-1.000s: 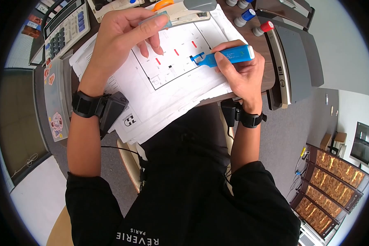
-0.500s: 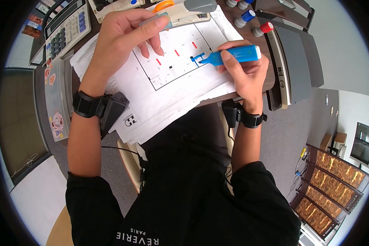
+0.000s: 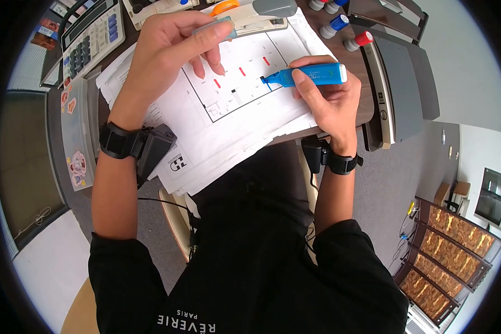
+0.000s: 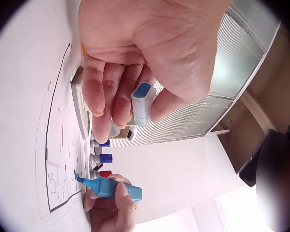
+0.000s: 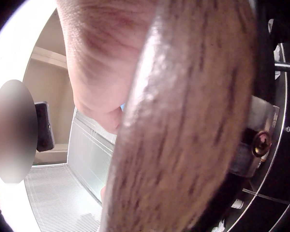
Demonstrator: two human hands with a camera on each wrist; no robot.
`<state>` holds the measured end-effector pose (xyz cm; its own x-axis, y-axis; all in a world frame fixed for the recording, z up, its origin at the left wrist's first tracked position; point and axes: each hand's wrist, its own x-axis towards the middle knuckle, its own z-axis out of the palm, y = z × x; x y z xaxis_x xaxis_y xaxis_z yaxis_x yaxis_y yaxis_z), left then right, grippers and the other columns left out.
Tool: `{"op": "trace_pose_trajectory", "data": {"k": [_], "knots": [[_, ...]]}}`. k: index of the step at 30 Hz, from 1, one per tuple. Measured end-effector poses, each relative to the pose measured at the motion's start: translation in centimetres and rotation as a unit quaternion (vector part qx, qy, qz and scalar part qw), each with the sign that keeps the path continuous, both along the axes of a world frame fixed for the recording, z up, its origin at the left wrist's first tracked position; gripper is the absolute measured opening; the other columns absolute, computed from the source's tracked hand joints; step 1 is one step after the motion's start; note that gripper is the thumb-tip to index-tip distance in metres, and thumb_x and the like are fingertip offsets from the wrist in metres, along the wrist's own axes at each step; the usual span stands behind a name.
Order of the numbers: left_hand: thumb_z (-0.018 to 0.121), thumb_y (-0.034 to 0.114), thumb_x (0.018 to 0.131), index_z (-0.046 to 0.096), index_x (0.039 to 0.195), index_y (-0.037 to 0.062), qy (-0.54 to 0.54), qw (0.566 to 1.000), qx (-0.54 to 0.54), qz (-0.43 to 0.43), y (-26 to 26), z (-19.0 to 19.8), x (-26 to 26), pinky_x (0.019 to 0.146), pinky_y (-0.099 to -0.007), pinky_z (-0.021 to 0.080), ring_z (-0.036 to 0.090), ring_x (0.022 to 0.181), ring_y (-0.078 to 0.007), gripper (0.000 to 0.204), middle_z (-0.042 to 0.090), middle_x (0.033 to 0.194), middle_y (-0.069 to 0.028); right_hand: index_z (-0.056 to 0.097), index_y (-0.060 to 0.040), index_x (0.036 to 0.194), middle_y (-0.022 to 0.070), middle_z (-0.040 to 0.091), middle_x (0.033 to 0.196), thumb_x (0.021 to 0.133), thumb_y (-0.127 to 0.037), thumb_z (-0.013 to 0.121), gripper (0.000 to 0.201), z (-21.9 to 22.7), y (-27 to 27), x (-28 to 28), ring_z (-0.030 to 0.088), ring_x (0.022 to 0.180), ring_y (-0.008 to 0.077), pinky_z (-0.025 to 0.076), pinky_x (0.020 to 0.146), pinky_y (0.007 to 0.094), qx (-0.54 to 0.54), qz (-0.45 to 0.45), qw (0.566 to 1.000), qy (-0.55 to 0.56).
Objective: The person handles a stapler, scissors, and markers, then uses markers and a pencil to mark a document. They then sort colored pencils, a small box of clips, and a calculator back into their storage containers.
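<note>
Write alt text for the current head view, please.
The right hand holds a blue highlighter, its tip at blue strokes on a printed floor plan; three short red marks also show. The left hand pinches a translucent cap near a stapler.

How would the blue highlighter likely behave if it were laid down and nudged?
The blue highlighter would probably stay stiff, its barrel looking like rigid plastic. Its flattened, broad-sided body suggests it would slide rather than roll.
</note>
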<state>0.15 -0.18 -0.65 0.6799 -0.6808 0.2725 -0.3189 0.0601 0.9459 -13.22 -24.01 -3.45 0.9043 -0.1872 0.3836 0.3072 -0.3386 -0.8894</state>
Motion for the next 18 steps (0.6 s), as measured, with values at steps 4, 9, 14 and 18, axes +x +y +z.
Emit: {"op": "trace_pose_trajectory", "data": {"k": [4,9,14,18], "knots": [[0.059,0.028,0.101,0.069,0.107,-0.0028,0.002,1.000,0.005,-0.001,0.02,0.06,0.02,0.048,-0.0207,0.046,0.068,0.062,-0.0145,0.033,0.067,0.069,-0.0091,0.076,-0.0046,0.096,0.0007,0.070,0.073,0.085,-0.013,0.076,0.014,-0.03,-0.04,-0.01,0.058,0.060,0.0036,0.044,0.053,0.0187,-0.012,-0.004,1.000,0.002],[0.059,0.028,0.101,0.068,0.107,-0.0031,0.004,1.000,0.007,-0.004,0.05,0.04,0.08,0.048,-0.0208,0.046,0.068,0.063,-0.0150,0.033,0.067,0.070,-0.0093,0.076,-0.0071,0.096,-0.0010,0.069,0.071,0.086,-0.015,0.075,0.013,-0.15,-0.13,0.03,0.058,0.058,0.0037,0.043,0.052,0.0189,-0.036,-0.008,0.999,0.007],[0.059,0.027,0.101,0.068,0.107,-0.0029,0.007,1.000,0.002,-0.005,0.05,0.08,0.01,0.048,-0.0207,0.046,0.068,0.063,-0.0153,0.032,0.067,0.070,-0.0093,0.076,-0.0075,0.095,-0.0006,0.069,0.070,0.086,-0.018,0.075,0.015,-0.29,-0.10,0.14,0.058,0.056,0.0045,0.043,0.051,0.0192,-0.039,-0.011,0.999,-0.003],[0.059,0.027,0.101,0.068,0.107,-0.0027,0.002,1.000,0.004,0.001,0.00,0.13,-0.04,0.049,-0.0206,0.046,0.069,0.063,-0.0152,0.032,0.067,0.070,-0.0092,0.076,-0.0075,0.094,-0.0005,0.069,0.068,0.085,-0.019,0.074,0.015,-0.29,-0.18,0.12,0.057,0.054,0.0044,0.041,0.050,0.0192,-0.049,-0.014,0.999,0.000]]}}
